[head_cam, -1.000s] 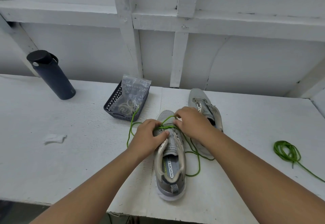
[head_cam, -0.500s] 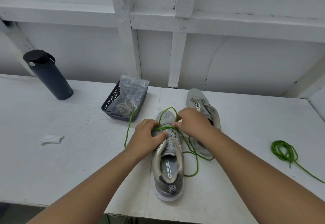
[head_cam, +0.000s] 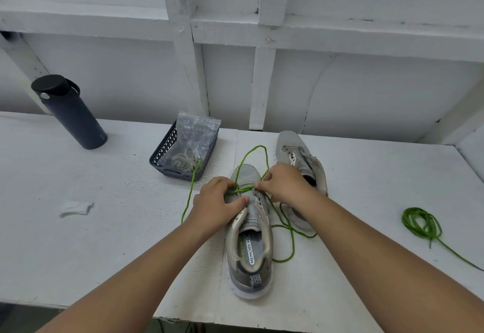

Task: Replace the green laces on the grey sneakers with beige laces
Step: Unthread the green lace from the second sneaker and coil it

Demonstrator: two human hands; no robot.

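Grey mesh sneakers sit on the white painted table (head_cam: pixel 78 241): the near sneaker (head_cam: pixel 250 243) lies at the centre with its heel toward the person, and the second grey sneaker (head_cam: pixel 301 165), without a lace, lies just beside it at 1 o'clock. A thin green lace (head_cam: pixel 284 230) is threaded only through the near sneaker's front eyelets; its slack loops up past the toe and trails out on both sides of the sneaker. The left hand (head_cam: pixel 216 203) grips the sneaker's forefoot, fingers curled over the lace and thumb pressed on the tongue. The right hand (head_cam: pixel 284 184) pinches the lace at the front eyelets. A second green lace (head_cam: pixel 421 224) lies coiled well apart at 3 o'clock. At 11 o'clock a dark plastic basket (head_cam: pixel 162 152) holds a clear bag of coiled beige laces (head_cam: pixel 183 161), and a dark lidded bottle (head_cam: pixel 72 114) stands at 10 o'clock.
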